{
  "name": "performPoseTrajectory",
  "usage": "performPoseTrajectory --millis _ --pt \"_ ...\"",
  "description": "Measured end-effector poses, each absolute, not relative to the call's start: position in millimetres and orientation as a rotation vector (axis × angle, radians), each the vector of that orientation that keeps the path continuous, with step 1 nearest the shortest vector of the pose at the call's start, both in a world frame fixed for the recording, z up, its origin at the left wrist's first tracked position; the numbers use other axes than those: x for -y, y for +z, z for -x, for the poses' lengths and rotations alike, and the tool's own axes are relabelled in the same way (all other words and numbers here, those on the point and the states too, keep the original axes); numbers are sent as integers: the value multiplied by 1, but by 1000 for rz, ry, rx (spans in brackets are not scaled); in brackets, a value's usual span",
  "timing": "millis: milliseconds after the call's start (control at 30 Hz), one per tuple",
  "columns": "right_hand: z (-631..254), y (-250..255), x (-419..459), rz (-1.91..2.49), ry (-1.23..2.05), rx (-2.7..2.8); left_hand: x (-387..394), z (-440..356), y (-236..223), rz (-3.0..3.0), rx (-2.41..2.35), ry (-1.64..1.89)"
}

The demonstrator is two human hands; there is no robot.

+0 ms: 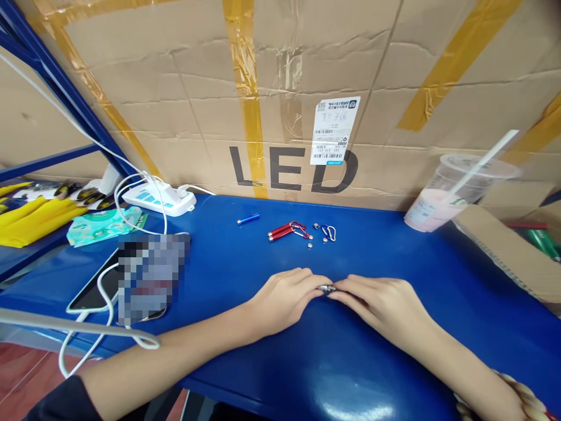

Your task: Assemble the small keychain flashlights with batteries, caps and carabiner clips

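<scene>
Bare forearms come in from the near side, a pale cable loop (146, 340) overlapping the left one. The left hand (280, 298) pinches one end of a small metal piece (326, 288) between thumb and forefinger; the right hand (388, 301) pinches its other end likewise. Held above the near-middle of the glossy blue table (324, 380), the piece is mostly hidden by fingertips; its long axis runs left to right, silvery and ridged where it shows.

Just beyond lie round silvery discs (310, 245), a blue carabiner (332, 234) and two slim, shiny red tubes (280, 231) side by side, slanting far-right, with a red carabiner (300, 228) at that end. Farther left, a blue tube (248, 218) lies nearly crosswise, its silvery end leftward.

A creased, taped cardboard box (197, 117) walls off the far edge. Right of the hands stands a clear plastic cup (423, 210) of pink drink; to the left are a phone (94, 289) and a white power strip (162, 199).
</scene>
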State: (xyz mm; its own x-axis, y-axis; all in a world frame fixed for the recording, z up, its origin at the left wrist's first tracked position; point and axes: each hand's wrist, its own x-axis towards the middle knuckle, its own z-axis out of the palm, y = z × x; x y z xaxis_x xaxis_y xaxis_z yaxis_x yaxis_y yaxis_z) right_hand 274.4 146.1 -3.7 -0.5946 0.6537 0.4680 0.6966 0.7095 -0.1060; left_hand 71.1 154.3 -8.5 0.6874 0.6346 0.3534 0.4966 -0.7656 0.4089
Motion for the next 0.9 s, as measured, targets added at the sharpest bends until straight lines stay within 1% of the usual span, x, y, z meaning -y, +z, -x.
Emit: performPoseTrajectory --millis 200,333,767,900 --pt "-272 0 -144 1078 -216 2283 -157 -73 -9 -2574 -960 773" --pt "-270 1 -143 1064 -211 2198 -159 -73 -8 -2561 -1004 802" --pt "-271 2 -144 1049 -50 2164 -156 -72 -7 -2687 -913 868" --pt "-269 1 -143 1073 127 2176 -152 -72 -7 -2752 -884 825"
